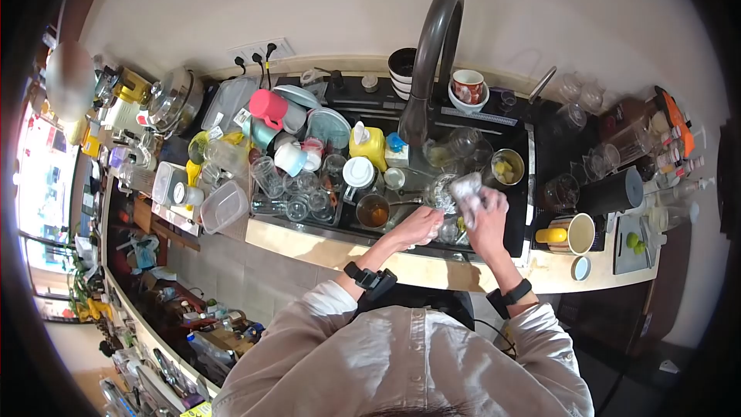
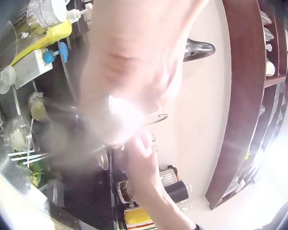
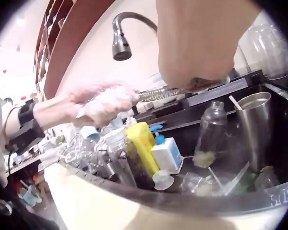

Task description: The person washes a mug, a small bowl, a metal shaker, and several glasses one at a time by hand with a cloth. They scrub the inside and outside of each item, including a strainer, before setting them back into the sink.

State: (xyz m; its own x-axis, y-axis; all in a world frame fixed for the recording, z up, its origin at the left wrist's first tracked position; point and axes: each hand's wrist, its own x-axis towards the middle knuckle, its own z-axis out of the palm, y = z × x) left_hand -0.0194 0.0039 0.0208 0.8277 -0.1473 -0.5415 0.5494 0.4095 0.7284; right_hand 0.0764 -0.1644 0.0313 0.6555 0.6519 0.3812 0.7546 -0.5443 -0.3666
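Suds (image 3: 110,104) coat my left hand (image 1: 420,227), fingers curled round a clear, ribbed, glass-like cylinder (image 1: 442,194) over the black sink (image 1: 515,238); my right hand (image 1: 486,220) grips a whitish, soft-looking pad (image 1: 466,184). Likely I'm scrubbing; next calls for turning the cylinder, grip firm.

Glare hides part of the left hand (image 2: 129,84) in its wrist view.

Looks like a kitchen: tall faucet (image 1: 438,38) over a dark sink (image 1: 513,224), massed glasses (image 1: 268,175), plastic tub (image 1: 224,207), yellow bottle (image 1: 374,150), limes (image 1: 633,240) on a board (image 1: 625,264).
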